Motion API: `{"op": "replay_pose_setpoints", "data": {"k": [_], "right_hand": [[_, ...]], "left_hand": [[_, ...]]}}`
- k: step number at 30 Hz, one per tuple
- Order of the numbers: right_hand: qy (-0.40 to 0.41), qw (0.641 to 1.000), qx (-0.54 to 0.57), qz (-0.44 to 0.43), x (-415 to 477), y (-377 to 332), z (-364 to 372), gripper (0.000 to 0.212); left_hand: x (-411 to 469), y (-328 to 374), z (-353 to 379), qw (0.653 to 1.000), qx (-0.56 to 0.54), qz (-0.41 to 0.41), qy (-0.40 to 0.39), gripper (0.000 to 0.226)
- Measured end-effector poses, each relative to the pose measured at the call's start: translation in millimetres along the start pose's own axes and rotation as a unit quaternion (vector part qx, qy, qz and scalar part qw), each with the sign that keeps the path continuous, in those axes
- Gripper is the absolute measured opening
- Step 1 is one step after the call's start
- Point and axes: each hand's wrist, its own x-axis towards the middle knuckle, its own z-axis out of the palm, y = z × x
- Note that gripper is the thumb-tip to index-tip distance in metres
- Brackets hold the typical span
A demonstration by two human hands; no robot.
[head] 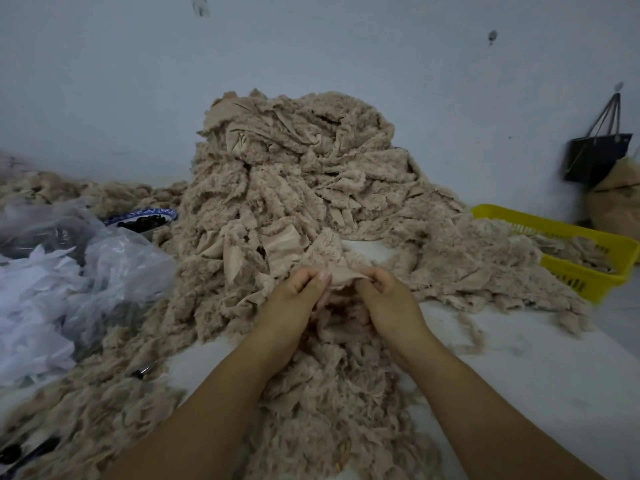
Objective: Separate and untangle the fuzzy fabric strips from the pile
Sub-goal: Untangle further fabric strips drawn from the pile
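A tall pile of beige fuzzy fabric strips (294, 174) rises against the wall at the centre. In front of it, my left hand (294, 299) and my right hand (388, 299) each pinch the top edge of one beige fabric strip (341, 271), held up between them. The strip's far end runs back up into the pile. A loose heap of more strips (332, 393) lies under and between my forearms.
A yellow plastic basket (588, 244) with strips in it stands at the right. Clear plastic bags (86, 268) and white scraps lie at the left, with a blue-rimmed bowl (145, 216) behind. Scissors (145, 370) lie at the lower left. A dark bag (595, 157) hangs on the wall.
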Motion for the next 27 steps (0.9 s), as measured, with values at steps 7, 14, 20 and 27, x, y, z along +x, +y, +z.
{"op": "replay_pose_setpoints", "data": {"k": [7, 14, 20, 27], "right_hand": [[0.111, 0.970, 0.203, 0.073, 5.4, 0.3, -11.7, 0.022], [0.070, 0.983, 0.171, 0.005, -0.6, -12.5, -22.2, 0.029], [-0.105, 0.991, 0.005, -0.082, -25.4, -16.6, 9.9, 0.053], [-0.089, 0.953, -0.272, -0.098, -2.4, 1.4, -5.1, 0.013]], "left_hand": [[4.2, 6.0, 0.9, 0.996, 0.048, 0.015, 0.067, 0.038], [4.2, 6.3, -15.6, 0.974, 0.199, 0.065, 0.090, 0.019], [-4.1, 6.7, 2.0, 0.949, 0.259, 0.176, 0.026, 0.012], [-6.5, 25.9, 0.5, 0.984, -0.060, 0.086, 0.144, 0.025]]}}
